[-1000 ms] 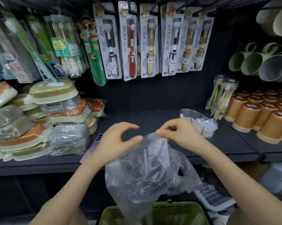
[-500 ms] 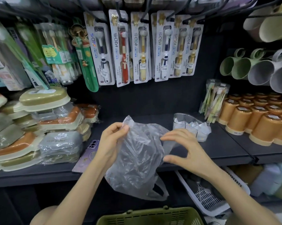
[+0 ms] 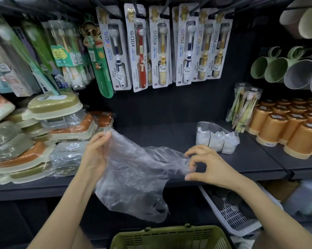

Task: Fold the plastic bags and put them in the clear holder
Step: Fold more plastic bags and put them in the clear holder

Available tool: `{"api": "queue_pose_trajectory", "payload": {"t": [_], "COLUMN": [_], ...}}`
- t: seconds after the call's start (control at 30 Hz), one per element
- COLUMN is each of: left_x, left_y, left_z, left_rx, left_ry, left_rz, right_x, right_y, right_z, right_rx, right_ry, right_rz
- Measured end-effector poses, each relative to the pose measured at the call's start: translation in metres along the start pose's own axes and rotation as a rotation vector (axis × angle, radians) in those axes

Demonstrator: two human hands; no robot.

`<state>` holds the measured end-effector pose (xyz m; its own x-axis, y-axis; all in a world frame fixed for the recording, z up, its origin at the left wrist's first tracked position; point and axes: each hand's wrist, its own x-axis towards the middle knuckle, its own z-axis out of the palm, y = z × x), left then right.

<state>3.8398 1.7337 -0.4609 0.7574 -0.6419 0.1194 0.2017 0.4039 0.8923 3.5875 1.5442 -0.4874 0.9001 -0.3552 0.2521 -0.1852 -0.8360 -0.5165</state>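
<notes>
A person's two bare hands hold a crumpled clear plastic bag [image 3: 139, 175] in the air, just in front of a dark store shelf [image 3: 166, 133]. The left hand [image 3: 96, 155] pinches the bag's upper left corner between thumb and fingers. The right hand [image 3: 209, 166] has curled fingers gripping the bag's right edge. The bag's lower part hangs above an olive green basket [image 3: 169, 238]. On the shelf to the right stands the clear holder [image 3: 212, 131], with folded white bags inside. Kids' toothbrush packs [image 3: 162, 45] hang above, and orange cups [image 3: 277, 126] stand further right.
</notes>
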Motion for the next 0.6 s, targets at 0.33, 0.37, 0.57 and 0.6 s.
{"api": "queue_pose_trajectory", "payload": {"t": [0.33,0.37,0.57,0.6], "left_x": [0.009,0.01,0.016,0.017], "left_y": [-0.006,-0.007,-0.011,-0.013], "left_z": [-0.022,-0.022,-0.024,-0.023], "left_rx": [-0.001,-0.006,0.014,0.032], "left_ry": [0.095,0.1,0.15,0.169], "left_rz": [-0.04,-0.048,-0.087,-0.081], "right_x": [-0.013,-0.014,-0.016,-0.015], "right_y": [0.014,0.014,-0.006,-0.009], "right_z": [-0.014,-0.015,-0.024,-0.025], "right_rx": [0.519,0.546,0.691,0.751], "right_ry": [-0.023,0.004,0.135,0.143], "right_rz": [0.164,0.175,0.046,0.044]}}
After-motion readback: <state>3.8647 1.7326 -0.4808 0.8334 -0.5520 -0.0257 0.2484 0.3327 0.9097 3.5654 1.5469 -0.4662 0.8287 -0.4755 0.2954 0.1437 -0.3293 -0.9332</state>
